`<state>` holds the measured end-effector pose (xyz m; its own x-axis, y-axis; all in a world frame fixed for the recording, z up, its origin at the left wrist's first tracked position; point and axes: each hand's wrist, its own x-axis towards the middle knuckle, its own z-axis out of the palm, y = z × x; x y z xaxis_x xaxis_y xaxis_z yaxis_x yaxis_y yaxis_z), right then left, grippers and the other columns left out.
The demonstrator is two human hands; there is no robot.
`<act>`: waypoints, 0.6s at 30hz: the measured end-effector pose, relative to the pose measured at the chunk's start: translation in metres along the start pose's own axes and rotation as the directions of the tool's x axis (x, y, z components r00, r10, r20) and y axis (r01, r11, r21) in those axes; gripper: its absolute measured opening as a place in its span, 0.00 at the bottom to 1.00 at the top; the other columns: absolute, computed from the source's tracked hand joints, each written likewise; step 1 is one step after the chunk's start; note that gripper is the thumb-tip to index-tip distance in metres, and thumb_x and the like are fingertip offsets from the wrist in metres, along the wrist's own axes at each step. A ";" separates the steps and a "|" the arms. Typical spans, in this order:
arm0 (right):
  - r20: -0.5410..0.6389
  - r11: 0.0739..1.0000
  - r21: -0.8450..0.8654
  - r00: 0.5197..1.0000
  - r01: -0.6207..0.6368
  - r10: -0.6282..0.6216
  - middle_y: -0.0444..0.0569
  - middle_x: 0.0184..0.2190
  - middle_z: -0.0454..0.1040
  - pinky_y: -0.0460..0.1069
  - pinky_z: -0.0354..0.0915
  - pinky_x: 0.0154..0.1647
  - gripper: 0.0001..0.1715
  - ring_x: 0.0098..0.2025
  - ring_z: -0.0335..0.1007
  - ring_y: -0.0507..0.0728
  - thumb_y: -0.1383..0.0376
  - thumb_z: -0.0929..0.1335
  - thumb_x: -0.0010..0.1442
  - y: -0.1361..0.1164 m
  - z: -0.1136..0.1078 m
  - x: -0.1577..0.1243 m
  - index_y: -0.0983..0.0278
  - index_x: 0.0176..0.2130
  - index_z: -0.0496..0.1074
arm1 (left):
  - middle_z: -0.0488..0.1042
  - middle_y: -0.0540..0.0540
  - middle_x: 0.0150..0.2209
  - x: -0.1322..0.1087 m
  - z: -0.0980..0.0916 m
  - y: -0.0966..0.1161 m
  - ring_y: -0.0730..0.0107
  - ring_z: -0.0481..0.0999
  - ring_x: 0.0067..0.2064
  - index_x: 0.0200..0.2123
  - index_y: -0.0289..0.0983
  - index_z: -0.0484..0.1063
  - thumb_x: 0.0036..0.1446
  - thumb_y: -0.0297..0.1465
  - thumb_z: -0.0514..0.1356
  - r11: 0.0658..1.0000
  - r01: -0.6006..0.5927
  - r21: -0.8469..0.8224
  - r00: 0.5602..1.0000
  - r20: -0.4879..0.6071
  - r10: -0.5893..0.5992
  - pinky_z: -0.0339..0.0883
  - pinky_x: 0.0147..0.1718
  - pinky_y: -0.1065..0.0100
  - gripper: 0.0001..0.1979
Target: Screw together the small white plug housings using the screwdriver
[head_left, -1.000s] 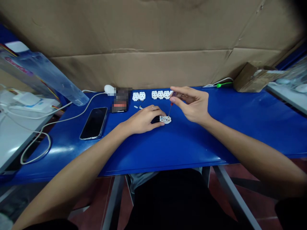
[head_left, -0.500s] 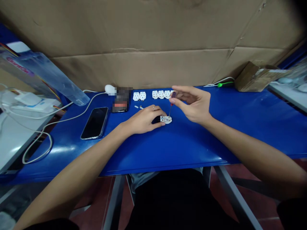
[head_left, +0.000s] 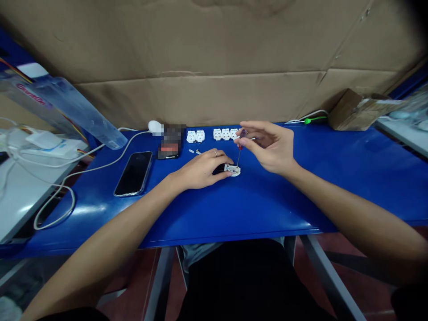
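Observation:
My left hand (head_left: 200,169) rests on the blue table and grips a small white plug housing (head_left: 232,170), with a dark piece (head_left: 220,169) under my fingers at its left end. My right hand (head_left: 267,148) pinches a slim screwdriver (head_left: 239,154) with a red and purple handle. Its thin shaft points down, and its tip meets the top of the housing. Several more white plug housings (head_left: 225,134) stand in a row beyond my hands, partly hidden by my right fingers. Two others (head_left: 195,136) sit further left.
On the blue table (head_left: 334,191) lie a black smartphone (head_left: 133,173), a blurred object (head_left: 170,141), tiny loose parts (head_left: 194,151) and a white cable (head_left: 100,162). A green-handled tool (head_left: 316,120) and a cardboard box (head_left: 356,111) sit at the back right, before a cardboard wall (head_left: 214,53).
The whole view has drifted slightly. The screwdriver now stands a little more upright, and its tip stays on the white housing. My left hand keeps its hold.

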<state>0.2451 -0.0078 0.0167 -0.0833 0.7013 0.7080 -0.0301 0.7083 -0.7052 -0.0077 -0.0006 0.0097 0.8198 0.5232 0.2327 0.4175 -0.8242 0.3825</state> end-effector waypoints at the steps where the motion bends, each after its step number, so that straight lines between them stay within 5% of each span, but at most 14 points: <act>1: 0.010 1.000 0.007 1.000 -0.005 0.005 0.44 0.46 0.91 0.53 0.89 0.46 0.20 0.43 0.91 0.57 0.60 0.83 0.65 0.000 0.000 0.000 0.53 0.56 0.88 | 0.82 0.37 0.57 0.000 0.000 0.000 0.48 0.81 0.59 0.61 0.38 0.81 0.79 0.38 0.64 1.000 -0.003 -0.003 1.000 -0.004 0.003 0.76 0.61 0.47 0.15; 11: 0.090 0.992 -0.064 0.991 0.105 -0.099 0.43 0.50 0.88 0.52 0.88 0.46 0.18 0.45 0.87 0.55 0.61 0.83 0.65 -0.001 -0.003 -0.001 0.48 0.54 0.89 | 0.83 0.39 0.59 -0.001 0.000 -0.002 0.47 0.80 0.62 0.63 0.41 0.80 0.79 0.40 0.64 0.999 0.010 -0.037 1.000 -0.011 -0.010 0.76 0.63 0.46 0.16; 18: 0.155 1.000 -0.006 0.988 0.002 -0.001 0.47 0.54 0.89 0.54 0.87 0.56 0.20 0.51 0.90 0.57 0.59 0.77 0.74 -0.003 -0.002 -0.002 0.52 0.62 0.84 | 0.84 0.39 0.55 -0.001 0.001 0.000 0.47 0.80 0.60 0.62 0.40 0.81 0.79 0.40 0.64 0.999 0.045 -0.013 0.999 -0.005 -0.045 0.76 0.59 0.47 0.17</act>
<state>0.2474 -0.0112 0.0168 -0.2362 0.6797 0.6944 -0.0244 0.7102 -0.7035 -0.0078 -0.0014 0.0091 0.7981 0.5608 0.2203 0.4484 -0.7971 0.4045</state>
